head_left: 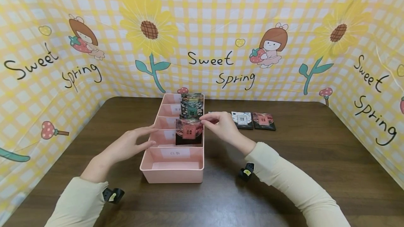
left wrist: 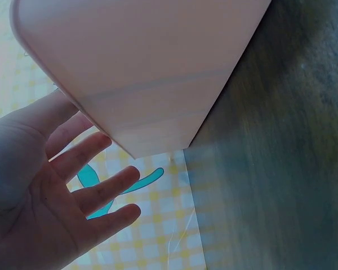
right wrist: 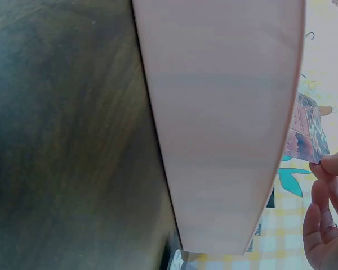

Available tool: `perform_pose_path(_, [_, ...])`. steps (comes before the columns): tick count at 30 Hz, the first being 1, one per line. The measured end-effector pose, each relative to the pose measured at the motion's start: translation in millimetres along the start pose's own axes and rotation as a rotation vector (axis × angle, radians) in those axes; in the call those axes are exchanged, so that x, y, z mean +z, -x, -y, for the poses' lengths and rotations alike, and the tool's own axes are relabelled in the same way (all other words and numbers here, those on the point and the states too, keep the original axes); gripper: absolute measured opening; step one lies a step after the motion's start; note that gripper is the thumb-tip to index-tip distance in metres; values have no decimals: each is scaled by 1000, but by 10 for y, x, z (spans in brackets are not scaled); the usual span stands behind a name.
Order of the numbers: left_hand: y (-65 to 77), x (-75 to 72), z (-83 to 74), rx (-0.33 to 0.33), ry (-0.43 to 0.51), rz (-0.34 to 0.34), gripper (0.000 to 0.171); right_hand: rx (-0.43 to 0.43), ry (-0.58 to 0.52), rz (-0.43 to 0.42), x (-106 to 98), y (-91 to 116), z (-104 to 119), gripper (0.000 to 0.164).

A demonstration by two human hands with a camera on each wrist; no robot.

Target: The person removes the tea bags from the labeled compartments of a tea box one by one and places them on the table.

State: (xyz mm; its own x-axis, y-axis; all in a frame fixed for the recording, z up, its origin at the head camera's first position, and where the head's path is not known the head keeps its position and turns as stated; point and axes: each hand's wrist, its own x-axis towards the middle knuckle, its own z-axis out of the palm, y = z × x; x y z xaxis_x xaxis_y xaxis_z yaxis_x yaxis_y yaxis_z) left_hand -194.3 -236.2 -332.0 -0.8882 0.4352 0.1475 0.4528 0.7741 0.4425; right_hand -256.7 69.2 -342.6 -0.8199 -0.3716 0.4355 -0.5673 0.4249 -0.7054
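Note:
My right hand pinches the upper right corner of a red and black tea sachet between thumb and fingertips. The sachet hangs over a middle compartment of the long pink divided box, and in the right wrist view its corner shows between the right fingertips. On the box's left rim rests my left hand, fingers extended, thumb apart; the left wrist view shows the fingers spread along the rim. A dark green sachet stands in the compartments behind the red one.
Right of the box, a white sachet and another red and black sachet lie on the brown table; a further one is partly hidden behind my right hand. White labels mark the dividers. A yellow checked cloth hangs behind.

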Motion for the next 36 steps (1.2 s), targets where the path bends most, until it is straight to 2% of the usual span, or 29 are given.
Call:
perform_pose_path(12, [-15, 12, 16, -13, 10, 10, 47, 26, -26, -46, -139, -16, 129, 13])
perform_pose_path(23, [-7, 19, 20, -5, 9, 5, 47, 7, -26, -70, -253, -26, 184, 15])
perform_pose_path(36, [-15, 20, 27, -6, 10, 11, 47, 56, -51, -73, -345, -5, 207, 16])
